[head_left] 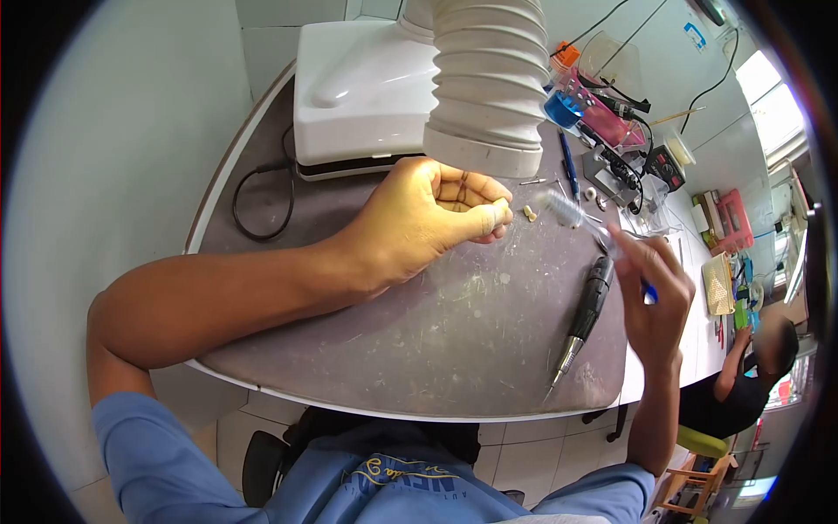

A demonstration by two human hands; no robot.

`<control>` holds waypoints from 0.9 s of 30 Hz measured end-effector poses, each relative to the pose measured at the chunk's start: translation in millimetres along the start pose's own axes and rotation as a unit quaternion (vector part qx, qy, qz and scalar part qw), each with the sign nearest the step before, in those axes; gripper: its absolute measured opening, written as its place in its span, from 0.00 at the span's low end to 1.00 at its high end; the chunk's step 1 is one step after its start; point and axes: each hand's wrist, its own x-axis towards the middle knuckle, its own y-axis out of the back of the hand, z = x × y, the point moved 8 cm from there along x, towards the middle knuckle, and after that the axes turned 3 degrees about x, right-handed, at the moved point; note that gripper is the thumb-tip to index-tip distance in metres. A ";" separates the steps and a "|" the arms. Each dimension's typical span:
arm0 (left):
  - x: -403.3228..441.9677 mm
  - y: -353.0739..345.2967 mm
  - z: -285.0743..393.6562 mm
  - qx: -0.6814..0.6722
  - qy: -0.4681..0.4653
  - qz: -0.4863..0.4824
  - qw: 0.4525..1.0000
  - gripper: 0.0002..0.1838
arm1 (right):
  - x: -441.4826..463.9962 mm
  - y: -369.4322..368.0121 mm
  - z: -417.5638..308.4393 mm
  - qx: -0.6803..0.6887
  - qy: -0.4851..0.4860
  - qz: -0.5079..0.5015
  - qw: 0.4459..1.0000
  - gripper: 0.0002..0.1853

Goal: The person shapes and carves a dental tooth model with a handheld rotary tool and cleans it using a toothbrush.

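Note:
Under the white ribbed hose (487,87), my left hand (428,210) is closed in a pinch, with a small pale piece (501,204) at its fingertips. My right hand (655,284) grips a brush (567,212) with whitish bristles and a clear handle; the bristles are blurred and point toward my left hand. Small yellowish pieces (530,213) lie on the grey table (419,349) between the two hands. A black rotary handpiece (587,310) with a thin metal tip rests left of my right hand.
A white machine (362,96) stands at the back left, with a black cable (266,205) beside it. Pens, a pink holder (611,118), a blue cup (563,109) and a black control box (665,168) crowd the back right. Another person (742,384) sits at the far right.

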 end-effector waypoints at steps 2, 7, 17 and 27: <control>-0.5 -0.7 -1.5 0.009 0.007 -0.005 1.000 0.08 | -12.6 -2.9 -9.4 0.028 -0.029 -0.007 0.999 0.18; -0.8 -3.2 -4.2 0.042 0.007 -0.050 0.998 0.12 | 1.6 -25.5 -23.1 0.054 0.022 0.002 0.998 0.23; 1.4 2.7 -2.1 -0.008 -0.007 -0.011 1.000 0.10 | 3.8 -18.8 -18.9 0.059 0.025 0.021 0.998 0.22; 0.0 -1.6 -1.2 0.034 0.007 -0.025 0.999 0.10 | -11.2 1.6 -13.1 0.044 0.015 0.011 0.999 0.22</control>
